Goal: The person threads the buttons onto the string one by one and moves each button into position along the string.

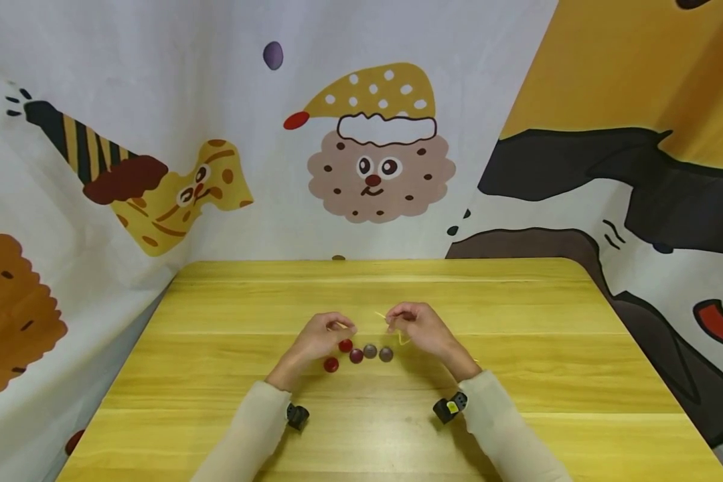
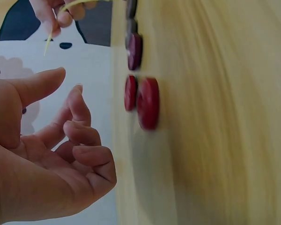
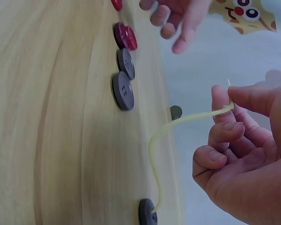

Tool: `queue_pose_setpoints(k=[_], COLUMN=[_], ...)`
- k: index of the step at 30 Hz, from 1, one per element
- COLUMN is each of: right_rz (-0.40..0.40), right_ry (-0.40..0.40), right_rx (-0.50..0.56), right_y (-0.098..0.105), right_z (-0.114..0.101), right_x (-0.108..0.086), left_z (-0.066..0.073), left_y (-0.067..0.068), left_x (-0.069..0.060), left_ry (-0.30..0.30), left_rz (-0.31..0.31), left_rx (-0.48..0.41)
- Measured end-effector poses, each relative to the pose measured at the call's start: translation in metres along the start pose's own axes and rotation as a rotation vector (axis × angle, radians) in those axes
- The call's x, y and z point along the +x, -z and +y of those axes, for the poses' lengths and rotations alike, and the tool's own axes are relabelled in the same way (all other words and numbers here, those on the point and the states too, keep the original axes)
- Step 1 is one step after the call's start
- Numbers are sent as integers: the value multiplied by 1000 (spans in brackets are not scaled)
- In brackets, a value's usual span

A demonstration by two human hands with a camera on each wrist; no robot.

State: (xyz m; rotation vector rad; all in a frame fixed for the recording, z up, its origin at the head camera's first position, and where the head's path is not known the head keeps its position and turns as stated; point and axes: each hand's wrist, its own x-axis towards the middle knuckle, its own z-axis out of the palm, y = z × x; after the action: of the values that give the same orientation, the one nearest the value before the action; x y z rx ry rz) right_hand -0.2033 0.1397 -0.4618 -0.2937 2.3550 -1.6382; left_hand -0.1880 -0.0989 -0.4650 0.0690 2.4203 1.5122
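My right hand (image 1: 420, 328) pinches a yellow string (image 3: 178, 121) between thumb and index finger, close to one end. In the right wrist view the string runs down to a dark button (image 3: 147, 213) and passes into it. My left hand (image 1: 324, 335) holds nothing; its thumb and index finger are apart, the other fingers loosely curled. Below it lie two red buttons (image 1: 331, 365). A dark red button (image 1: 356, 356) and two grey-brown buttons (image 3: 123, 91) continue the row towards my right hand. The grey-brown ones show small holes in their centres.
All the buttons are on a yellow wood-grain table (image 1: 373, 428). Its far edge meets a white curtain (image 1: 265, 154) printed with cartoon food. Each wrist carries a small black camera (image 1: 298, 416).
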Motion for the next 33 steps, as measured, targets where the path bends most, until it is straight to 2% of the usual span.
queue_pose_setpoints(k=[6,12,21,28,33], right_rz=[11,24,33,35,3], right_ry=[-24,-35,-43,-47,-52], right_rx=[13,14,-47,-83,-94], right_y=[6,9,20,27,27], right_z=[7,8,30,38,42], right_x=[5,8,21,26,27], left_z=[-5,-14,-19,-22,-26], left_y=[6,9,8,8,11], left_x=[0,3,6,7,8], left_ry=[42,37,52,30,4], left_rz=[-9,-39,-58,-98,-121], left_rx=[-3,10,49,75,94])
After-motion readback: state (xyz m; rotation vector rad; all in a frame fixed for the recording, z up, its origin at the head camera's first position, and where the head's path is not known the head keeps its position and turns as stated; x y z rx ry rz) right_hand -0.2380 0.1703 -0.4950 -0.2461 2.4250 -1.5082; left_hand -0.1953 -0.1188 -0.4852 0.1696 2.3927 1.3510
